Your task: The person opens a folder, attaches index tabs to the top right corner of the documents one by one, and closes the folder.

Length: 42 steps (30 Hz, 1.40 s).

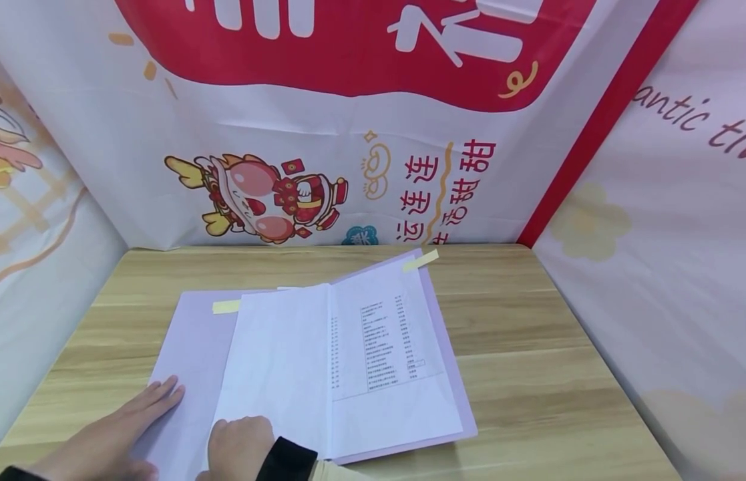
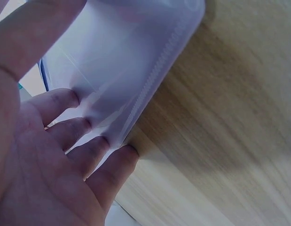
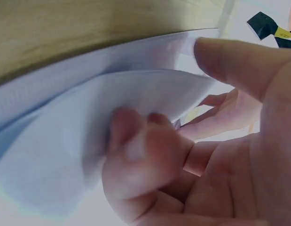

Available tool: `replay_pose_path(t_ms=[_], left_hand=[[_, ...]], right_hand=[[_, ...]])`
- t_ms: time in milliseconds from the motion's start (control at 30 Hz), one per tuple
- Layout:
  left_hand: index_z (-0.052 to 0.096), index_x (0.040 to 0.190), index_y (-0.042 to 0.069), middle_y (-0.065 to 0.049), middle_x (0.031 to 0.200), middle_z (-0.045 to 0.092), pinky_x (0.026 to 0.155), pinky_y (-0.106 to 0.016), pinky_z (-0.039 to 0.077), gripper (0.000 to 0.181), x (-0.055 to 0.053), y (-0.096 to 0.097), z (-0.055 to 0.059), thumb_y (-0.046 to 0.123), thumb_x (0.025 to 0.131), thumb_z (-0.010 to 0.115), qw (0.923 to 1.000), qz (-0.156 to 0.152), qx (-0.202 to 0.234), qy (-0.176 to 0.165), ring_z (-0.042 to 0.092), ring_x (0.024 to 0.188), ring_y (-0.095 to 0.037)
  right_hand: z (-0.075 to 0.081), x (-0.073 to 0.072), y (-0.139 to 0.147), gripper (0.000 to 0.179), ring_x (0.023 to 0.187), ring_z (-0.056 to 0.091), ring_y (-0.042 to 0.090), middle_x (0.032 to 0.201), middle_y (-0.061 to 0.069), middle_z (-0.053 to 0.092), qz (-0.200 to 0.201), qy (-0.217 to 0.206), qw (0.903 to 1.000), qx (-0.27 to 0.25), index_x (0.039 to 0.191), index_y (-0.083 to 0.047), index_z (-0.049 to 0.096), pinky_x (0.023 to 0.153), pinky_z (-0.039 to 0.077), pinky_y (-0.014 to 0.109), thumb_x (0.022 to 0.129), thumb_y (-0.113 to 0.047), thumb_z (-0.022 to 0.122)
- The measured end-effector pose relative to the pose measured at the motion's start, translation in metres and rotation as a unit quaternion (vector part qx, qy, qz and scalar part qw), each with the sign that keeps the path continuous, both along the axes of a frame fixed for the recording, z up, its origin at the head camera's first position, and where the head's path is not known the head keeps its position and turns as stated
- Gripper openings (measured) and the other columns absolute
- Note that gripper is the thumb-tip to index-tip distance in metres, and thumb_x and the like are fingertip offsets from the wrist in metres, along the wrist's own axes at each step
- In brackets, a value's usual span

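Observation:
A lilac folder (image 1: 189, 347) lies opened out on the wooden table. Its left page (image 1: 282, 354) is blank white, and the right page (image 1: 391, 414) carries a printed list in columns. My left hand (image 1: 117, 431) rests on the folder's left cover with fingers extended; in the left wrist view its fingertips (image 2: 129, 150) lie along the cover's edge. Over the lower left corner of the white page is my right hand (image 1: 240, 444), fingers curled. The right wrist view shows the white page (image 3: 89, 117) bowed up, its corner between the thumb (image 3: 216, 61) and curled fingers.
Pale yellow tabs stick out from the left page (image 1: 226, 306) and the top right corner (image 1: 421, 260). Behind the wooden table (image 1: 529, 374) hangs a red and white printed cloth (image 1: 360, 107). Another printed cloth (image 1: 679, 254) borders the right side.

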<state>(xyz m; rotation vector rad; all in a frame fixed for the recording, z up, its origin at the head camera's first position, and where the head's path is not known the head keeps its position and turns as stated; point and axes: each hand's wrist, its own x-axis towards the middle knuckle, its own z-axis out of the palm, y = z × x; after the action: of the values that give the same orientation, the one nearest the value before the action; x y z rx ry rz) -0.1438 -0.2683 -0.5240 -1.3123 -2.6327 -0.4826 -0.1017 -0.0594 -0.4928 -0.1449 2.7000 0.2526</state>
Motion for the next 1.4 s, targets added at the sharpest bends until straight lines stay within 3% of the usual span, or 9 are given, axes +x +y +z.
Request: replay_pose_path(t_ms=[133, 333, 667, 967, 1167, 1400], left_hand=[[0.035, 0.158, 0.007, 0.026, 0.164, -0.009, 0.108, 0.0, -0.001, 0.132, 0.001, 0.0, -0.001, 0.032, 0.043, 0.095, 0.9999, 0.01, -0.002, -0.009, -0.012, 0.148, 0.008], [0.037, 0.157, 0.007, 0.028, 0.163, -0.008, 0.106, 0.001, 0.0, 0.133, 0.003, 0.001, -0.001, 0.029, 0.041, 0.096, 0.9997, 0.022, 0.0, -0.012, -0.011, 0.148, 0.009], [0.034, 0.159, 0.011, 0.029, 0.162, -0.007, 0.106, 0.001, 0.0, 0.137, 0.001, 0.002, -0.002, 0.028, 0.039, 0.096, 0.9996, 0.024, 0.003, -0.016, -0.011, 0.147, 0.011], [0.044, 0.151, 0.0, 0.029, 0.16, -0.004, 0.105, 0.002, -0.002, 0.124, 0.003, 0.0, -0.002, 0.033, 0.044, 0.096, 0.9985, 0.038, -0.013, -0.037, -0.013, 0.145, 0.013], [0.051, 0.144, -0.004, 0.019, 0.164, 0.006, 0.105, 0.001, -0.003, 0.115, 0.004, 0.0, -0.001, 0.035, 0.045, 0.096, 0.9979, 0.045, -0.013, -0.045, -0.013, 0.144, 0.014], [0.055, 0.138, -0.006, 0.015, 0.164, 0.008, 0.106, 0.0, -0.004, 0.109, 0.004, 0.001, 0.0, 0.033, 0.045, 0.096, 0.9977, 0.046, -0.019, -0.045, -0.014, 0.144, 0.013]], right_hand=[[0.006, 0.001, 0.007, 0.041, 0.064, 0.058, 0.009, 0.073, -0.012, 0.065, 0.04, -0.003, 0.9991, -0.012, 0.092, -0.035, 0.069, 0.064, 0.047, 0.026, 0.081, -0.074, 0.066], [0.019, 0.001, 0.025, 0.034, 0.056, 0.056, 0.008, 0.065, -0.011, 0.063, 0.126, 0.047, 0.9892, -0.058, 0.088, -0.032, 0.068, 0.055, 0.047, 0.026, 0.091, -0.065, 0.062], [0.038, -0.001, 0.044, 0.024, 0.047, 0.047, 0.005, 0.059, -0.012, 0.058, 0.172, 0.082, 0.9712, -0.143, 0.092, -0.032, 0.07, 0.045, 0.042, 0.025, 0.101, -0.051, 0.058], [0.082, -0.002, 0.086, 0.024, 0.051, 0.047, -0.002, 0.058, -0.014, 0.055, 0.173, 0.181, 0.9347, -0.252, 0.081, -0.028, 0.069, 0.043, 0.033, 0.021, 0.102, -0.037, 0.06], [0.11, 0.01, 0.115, 0.026, 0.05, 0.042, -0.002, 0.057, -0.014, 0.048, 0.162, 0.225, 0.9153, -0.292, 0.075, -0.025, 0.063, 0.044, 0.028, 0.019, 0.1, -0.031, 0.064], [0.128, 0.023, 0.158, 0.028, 0.05, 0.036, -0.004, 0.057, -0.016, 0.043, 0.137, 0.262, 0.8936, -0.338, 0.071, -0.022, 0.057, 0.044, 0.025, 0.016, 0.097, -0.022, 0.067]])
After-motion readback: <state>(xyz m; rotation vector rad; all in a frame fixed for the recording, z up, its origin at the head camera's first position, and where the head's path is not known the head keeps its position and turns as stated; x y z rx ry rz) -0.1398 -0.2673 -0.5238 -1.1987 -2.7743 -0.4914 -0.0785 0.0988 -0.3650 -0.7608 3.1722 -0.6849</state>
